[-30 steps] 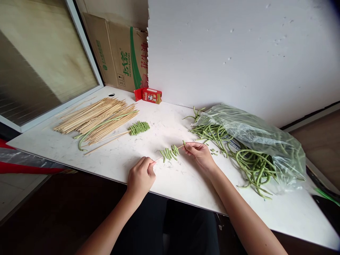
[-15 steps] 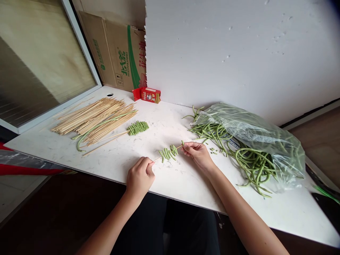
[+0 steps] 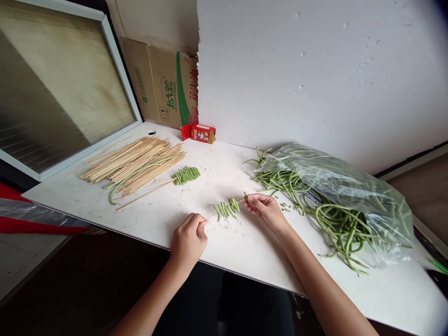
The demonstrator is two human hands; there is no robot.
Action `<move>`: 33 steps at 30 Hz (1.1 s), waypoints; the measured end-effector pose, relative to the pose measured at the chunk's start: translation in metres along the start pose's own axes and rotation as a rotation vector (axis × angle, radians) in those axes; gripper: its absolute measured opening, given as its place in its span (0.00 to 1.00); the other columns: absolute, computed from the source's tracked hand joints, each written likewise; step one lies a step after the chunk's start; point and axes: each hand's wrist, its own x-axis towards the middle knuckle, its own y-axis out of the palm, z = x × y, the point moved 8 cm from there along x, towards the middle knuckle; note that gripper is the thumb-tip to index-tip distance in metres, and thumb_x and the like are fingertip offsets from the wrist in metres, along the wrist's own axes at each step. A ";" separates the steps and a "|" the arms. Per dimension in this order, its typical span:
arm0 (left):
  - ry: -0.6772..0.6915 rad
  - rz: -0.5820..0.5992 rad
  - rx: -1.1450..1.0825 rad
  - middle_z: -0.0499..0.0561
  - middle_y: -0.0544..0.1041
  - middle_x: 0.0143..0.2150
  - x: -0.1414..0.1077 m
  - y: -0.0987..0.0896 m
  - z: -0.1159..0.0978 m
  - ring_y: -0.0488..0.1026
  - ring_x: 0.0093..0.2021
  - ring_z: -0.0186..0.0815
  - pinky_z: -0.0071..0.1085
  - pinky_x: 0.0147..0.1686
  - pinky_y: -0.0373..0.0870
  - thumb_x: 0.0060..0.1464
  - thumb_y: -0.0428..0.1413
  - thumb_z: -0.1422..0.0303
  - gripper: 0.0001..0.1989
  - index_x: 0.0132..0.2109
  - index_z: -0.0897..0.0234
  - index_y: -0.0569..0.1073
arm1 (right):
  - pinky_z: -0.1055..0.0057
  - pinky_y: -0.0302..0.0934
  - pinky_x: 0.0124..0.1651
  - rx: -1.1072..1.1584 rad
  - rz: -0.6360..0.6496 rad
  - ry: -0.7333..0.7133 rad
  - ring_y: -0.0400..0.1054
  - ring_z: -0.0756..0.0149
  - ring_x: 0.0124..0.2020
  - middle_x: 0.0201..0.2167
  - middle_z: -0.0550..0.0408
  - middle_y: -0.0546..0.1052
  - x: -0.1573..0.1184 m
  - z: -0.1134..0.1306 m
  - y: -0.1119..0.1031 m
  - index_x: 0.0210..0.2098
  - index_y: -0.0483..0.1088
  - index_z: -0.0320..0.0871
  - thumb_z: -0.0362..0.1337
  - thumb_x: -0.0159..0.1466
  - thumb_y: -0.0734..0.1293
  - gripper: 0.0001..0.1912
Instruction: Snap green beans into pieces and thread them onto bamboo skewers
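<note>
Skewer: a thin bamboo skewer point(image 3: 211, 216) is held low over the white marbled tabletop point(image 3: 245, 242), short green bean pieces point(image 3: 227, 208) threaded across its middle
Left hand: the left hand point(image 3: 189, 239) is pinched on the blunt end
Right hand: the right hand point(image 3: 268, 208) is pinched on the tip with one small bean piece
Materials: pale skewers point(image 3: 133, 158) are heaped at left; long beans point(image 3: 336, 224) spill from a crinkled clear bag point(image 3: 343, 186)
Room: a white foam board point(image 3: 315, 70) and a cardboard box point(image 3: 164, 86) are stood behind
</note>
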 end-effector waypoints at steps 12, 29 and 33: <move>-0.010 0.009 -0.027 0.48 0.77 0.30 0.002 -0.001 -0.001 0.74 0.30 0.36 0.30 0.31 0.65 0.63 0.52 0.77 0.12 0.32 0.59 0.67 | 0.68 0.64 0.30 0.004 -0.007 -0.017 0.71 0.66 0.27 0.29 0.51 0.83 0.002 -0.006 -0.003 0.33 0.85 0.46 0.50 0.54 0.82 0.15; 0.008 -0.015 -0.011 0.48 0.77 0.31 -0.001 -0.002 -0.001 0.75 0.32 0.35 0.29 0.32 0.65 0.63 0.51 0.78 0.12 0.32 0.60 0.70 | 0.71 0.59 0.26 0.021 -0.032 0.066 0.68 0.69 0.24 0.26 0.53 0.81 -0.001 -0.008 0.003 0.30 0.83 0.44 0.51 0.51 0.84 0.18; 0.007 -0.008 -0.020 0.48 0.76 0.31 0.000 -0.002 -0.001 0.73 0.31 0.35 0.29 0.32 0.65 0.63 0.51 0.78 0.12 0.32 0.60 0.69 | 0.70 0.59 0.26 0.017 -0.029 0.035 0.68 0.69 0.24 0.26 0.53 0.81 -0.002 -0.006 0.003 0.30 0.83 0.45 0.51 0.52 0.83 0.17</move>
